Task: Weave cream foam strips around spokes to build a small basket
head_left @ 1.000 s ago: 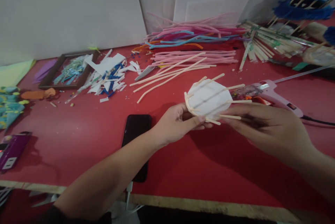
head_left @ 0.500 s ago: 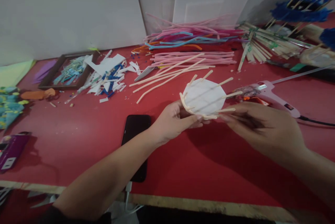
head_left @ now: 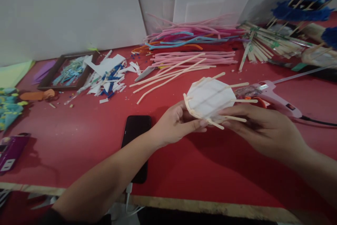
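A white, roughly eight-sided disc (head_left: 210,95) is held up above the red table, with cream pipe cleaners (head_left: 242,101) sticking out round its edge. Along the disc's left and lower edge, cream pieces are bent over and run along the rim. My left hand (head_left: 181,121) is closed on the lower left edge, thumb in front and fingers behind. On the lower right edge, my right hand (head_left: 263,126) pinches the disc beside the pipe cleaner stubs; its fingertips are partly hidden.
Behind lie loose cream pipe cleaners (head_left: 168,75), scissors (head_left: 145,73) and pink stems (head_left: 195,57). A pink glue gun (head_left: 280,97) rests at right, near wooden sticks (head_left: 258,46). A black phone (head_left: 137,133) lies under my left forearm. White and blue scraps (head_left: 112,77) lie left.
The disc has turned in my hands and shifted slightly right, so its pipe cleaner ends stand at new angles. One now points down to the right beside my left thumb.
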Available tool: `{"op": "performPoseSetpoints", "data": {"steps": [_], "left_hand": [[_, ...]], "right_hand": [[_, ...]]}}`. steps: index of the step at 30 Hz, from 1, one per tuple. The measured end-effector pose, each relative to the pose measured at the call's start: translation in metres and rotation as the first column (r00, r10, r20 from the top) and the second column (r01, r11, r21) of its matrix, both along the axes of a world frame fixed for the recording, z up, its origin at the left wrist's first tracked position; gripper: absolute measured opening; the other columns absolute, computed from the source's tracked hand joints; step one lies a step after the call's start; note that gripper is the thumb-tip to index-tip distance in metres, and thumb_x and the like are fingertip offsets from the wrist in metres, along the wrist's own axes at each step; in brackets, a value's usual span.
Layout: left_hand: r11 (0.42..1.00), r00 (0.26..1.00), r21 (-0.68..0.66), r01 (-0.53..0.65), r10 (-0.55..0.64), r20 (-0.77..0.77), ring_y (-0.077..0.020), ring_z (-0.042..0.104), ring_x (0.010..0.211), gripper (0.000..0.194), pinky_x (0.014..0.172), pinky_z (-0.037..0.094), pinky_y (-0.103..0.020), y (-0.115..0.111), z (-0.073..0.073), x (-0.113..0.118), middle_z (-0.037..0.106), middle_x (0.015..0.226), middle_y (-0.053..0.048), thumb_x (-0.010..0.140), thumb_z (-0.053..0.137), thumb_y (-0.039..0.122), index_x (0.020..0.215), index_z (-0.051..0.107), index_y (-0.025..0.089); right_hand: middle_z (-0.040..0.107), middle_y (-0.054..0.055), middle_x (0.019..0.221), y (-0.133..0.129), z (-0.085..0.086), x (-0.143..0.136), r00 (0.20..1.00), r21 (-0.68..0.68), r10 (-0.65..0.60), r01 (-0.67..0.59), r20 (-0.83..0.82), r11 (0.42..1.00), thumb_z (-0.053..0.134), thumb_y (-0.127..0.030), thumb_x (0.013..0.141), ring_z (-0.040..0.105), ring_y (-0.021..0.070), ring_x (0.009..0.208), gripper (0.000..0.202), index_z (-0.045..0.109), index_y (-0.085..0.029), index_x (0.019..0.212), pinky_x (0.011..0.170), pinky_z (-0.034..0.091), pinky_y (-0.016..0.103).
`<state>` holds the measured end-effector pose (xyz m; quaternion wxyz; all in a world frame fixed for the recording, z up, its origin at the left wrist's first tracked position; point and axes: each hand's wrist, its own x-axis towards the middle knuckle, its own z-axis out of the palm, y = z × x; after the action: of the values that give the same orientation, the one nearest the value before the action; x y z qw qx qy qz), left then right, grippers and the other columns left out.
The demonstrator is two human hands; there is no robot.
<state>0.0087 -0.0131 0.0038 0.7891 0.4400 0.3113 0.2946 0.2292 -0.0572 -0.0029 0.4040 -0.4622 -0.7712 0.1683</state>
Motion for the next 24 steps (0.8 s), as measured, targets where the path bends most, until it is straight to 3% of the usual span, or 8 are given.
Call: {"op": "performPoseSetpoints", "data": {"steps": [4, 9, 13, 24], "left_hand": [[0.999, 0.999, 0.026, 0.033, -0.032, -0.011, -0.0195, 0.074, 0.087, 0.040, 0.077, 0.062, -0.029, 0.000, 0.000, -0.001, 0.078, 0.096, -0.009, 0.069, 0.088, 0.026, 0.104, 0.070, 0.016], [0.998, 0.999, 0.053, 0.044, -0.043, -0.020, -0.0157, 0.071, 0.082, 0.031, 0.074, 0.061, -0.028, -0.001, 0.000, -0.002, 0.075, 0.094, -0.006, 0.073, 0.084, 0.022, 0.099, 0.069, 0.016], [0.997, 0.999, 0.065, 0.029, -0.028, -0.026, -0.0175, 0.070, 0.087, 0.038, 0.073, 0.061, -0.029, -0.001, -0.001, -0.002, 0.074, 0.096, -0.005, 0.071, 0.086, 0.024, 0.104, 0.069, 0.017], [0.999, 1.000, 0.051, -0.001, 0.002, -0.027, -0.0191, 0.071, 0.088, 0.049, 0.075, 0.060, -0.031, 0.001, -0.003, -0.002, 0.074, 0.093, -0.005, 0.065, 0.089, 0.023, 0.105, 0.061, 0.017]], "right_hand": [[0.078, -0.005, 0.083, 0.000, 0.004, -0.004, 0.998, -0.008, 0.014, -0.014, -0.069, 1.000, 0.064, -0.026, 0.091, 0.073, 0.0104, 0.068, 0.009, 0.071, -0.030, 0.095, 0.060, 0.058, 0.015], [0.077, -0.008, 0.078, -0.001, 0.010, -0.008, 0.988, -0.052, -0.006, -0.002, -0.152, 0.999, 0.066, -0.025, 0.089, 0.073, 0.0079, 0.066, 0.008, 0.070, -0.031, 0.088, 0.059, 0.057, 0.012], [0.076, -0.007, 0.077, -0.001, 0.011, -0.008, 0.981, -0.089, -0.049, 0.033, -0.186, 0.996, 0.068, -0.028, 0.087, 0.072, 0.0081, 0.065, 0.006, 0.071, -0.032, 0.084, 0.058, 0.057, 0.013], [0.076, -0.001, 0.075, -0.002, 0.016, -0.009, 0.965, -0.155, -0.169, 0.139, -0.202, 0.978, 0.069, -0.049, 0.085, 0.073, 0.0150, 0.066, 0.021, 0.071, -0.031, 0.076, 0.056, 0.061, 0.024]]}}
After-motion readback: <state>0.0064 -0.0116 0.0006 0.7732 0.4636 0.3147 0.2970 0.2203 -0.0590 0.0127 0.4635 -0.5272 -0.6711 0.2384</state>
